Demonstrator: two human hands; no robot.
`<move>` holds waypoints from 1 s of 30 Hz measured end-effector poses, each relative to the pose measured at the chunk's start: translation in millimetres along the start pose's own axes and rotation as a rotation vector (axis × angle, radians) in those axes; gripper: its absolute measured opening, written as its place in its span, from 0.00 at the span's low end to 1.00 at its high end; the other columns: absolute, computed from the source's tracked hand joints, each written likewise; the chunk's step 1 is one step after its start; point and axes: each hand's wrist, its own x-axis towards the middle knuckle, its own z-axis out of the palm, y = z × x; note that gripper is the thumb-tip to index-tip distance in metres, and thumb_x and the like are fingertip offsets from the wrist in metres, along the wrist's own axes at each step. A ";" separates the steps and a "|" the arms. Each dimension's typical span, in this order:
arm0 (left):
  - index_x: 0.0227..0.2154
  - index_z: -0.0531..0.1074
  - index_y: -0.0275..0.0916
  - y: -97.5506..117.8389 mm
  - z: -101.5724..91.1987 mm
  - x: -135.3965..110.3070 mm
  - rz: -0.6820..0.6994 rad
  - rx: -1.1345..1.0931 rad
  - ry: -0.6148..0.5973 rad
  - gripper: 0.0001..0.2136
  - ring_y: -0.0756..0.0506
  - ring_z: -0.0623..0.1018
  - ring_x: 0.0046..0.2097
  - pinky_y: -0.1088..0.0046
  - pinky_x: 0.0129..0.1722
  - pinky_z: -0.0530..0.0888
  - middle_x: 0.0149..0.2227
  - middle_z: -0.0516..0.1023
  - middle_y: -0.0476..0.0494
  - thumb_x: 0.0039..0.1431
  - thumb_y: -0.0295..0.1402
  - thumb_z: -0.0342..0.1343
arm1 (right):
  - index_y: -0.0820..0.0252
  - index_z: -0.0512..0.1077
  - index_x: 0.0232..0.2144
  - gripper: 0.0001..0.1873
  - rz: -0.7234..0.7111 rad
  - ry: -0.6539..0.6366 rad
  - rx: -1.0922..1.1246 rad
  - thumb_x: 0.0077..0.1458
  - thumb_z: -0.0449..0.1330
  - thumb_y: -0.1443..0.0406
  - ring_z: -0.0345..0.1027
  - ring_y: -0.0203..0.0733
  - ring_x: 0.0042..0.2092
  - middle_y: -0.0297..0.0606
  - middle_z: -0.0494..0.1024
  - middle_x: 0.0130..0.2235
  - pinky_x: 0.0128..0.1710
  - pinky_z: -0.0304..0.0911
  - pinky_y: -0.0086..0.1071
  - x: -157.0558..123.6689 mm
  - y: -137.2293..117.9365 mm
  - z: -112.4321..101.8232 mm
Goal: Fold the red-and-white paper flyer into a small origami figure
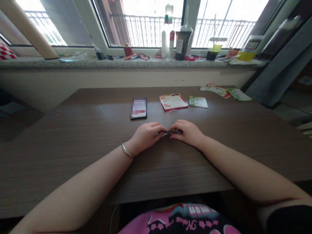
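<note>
Near the middle of the table, both hands meet over a small dark, thin thing. Its kind is too small and covered to make out. My left hand, with a silver bangle at the wrist, pinches its left end between thumb and fingers. At the other end, the fingers of my right hand are closed around it and hide part of it. A phone with a blurred screen lies beyond my left hand. Behind my right hand rest a stack of red-and-white printed cards and a green-and-white packet.
More printed packets lie at the table's far right corner. Along the stone windowsill stand bottles, a dark lidded cup with a straw, a red jar and small loose items. A grey curtain hangs at right.
</note>
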 end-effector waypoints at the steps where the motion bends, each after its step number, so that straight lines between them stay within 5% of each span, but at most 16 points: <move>1: 0.39 0.74 0.39 -1.6 0.7 0.0 0.006 0.006 0.003 0.06 0.48 0.76 0.37 0.73 0.37 0.71 0.37 0.77 0.44 0.63 0.29 0.52 | 0.56 0.73 0.38 0.11 -0.008 0.005 0.007 0.53 0.64 0.59 0.67 0.39 0.37 0.36 0.74 0.35 0.37 0.60 0.31 -0.1 -0.5 -0.5; 7: 0.37 0.76 0.41 -7.1 2.9 1.2 0.103 0.094 0.015 0.07 0.47 0.74 0.38 0.70 0.40 0.70 0.36 0.78 0.45 0.63 0.28 0.53 | 0.56 0.73 0.35 0.03 -0.072 -0.002 -0.026 0.57 0.60 0.65 0.68 0.40 0.40 0.37 0.75 0.37 0.40 0.61 0.32 -0.9 -2.1 0.3; 14: 0.41 0.77 0.43 -6.5 3.1 -2.2 0.052 0.146 -0.111 0.09 0.45 0.74 0.43 0.66 0.45 0.70 0.41 0.78 0.44 0.63 0.31 0.52 | 0.57 0.75 0.33 0.03 -0.095 -0.103 0.106 0.55 0.61 0.66 0.70 0.42 0.44 0.37 0.79 0.38 0.48 0.61 0.38 3.7 4.6 3.0; 21: 0.51 0.71 0.45 6.0 0.6 -1.5 0.064 0.268 -0.184 0.14 0.42 0.73 0.47 0.63 0.47 0.68 0.47 0.76 0.42 0.64 0.31 0.49 | 0.58 0.74 0.40 0.13 0.106 -0.021 0.082 0.53 0.56 0.74 0.70 0.43 0.43 0.38 0.80 0.40 0.47 0.63 0.39 2.7 12.8 10.6; 30: 0.54 0.69 0.48 9.1 1.8 -0.4 0.139 0.276 -0.229 0.16 0.42 0.72 0.52 0.61 0.52 0.67 0.52 0.74 0.41 0.67 0.33 0.46 | 0.60 0.75 0.46 0.17 0.036 -0.016 -0.025 0.54 0.57 0.69 0.65 0.49 0.55 0.44 0.76 0.51 0.58 0.57 0.47 1.8 22.2 13.1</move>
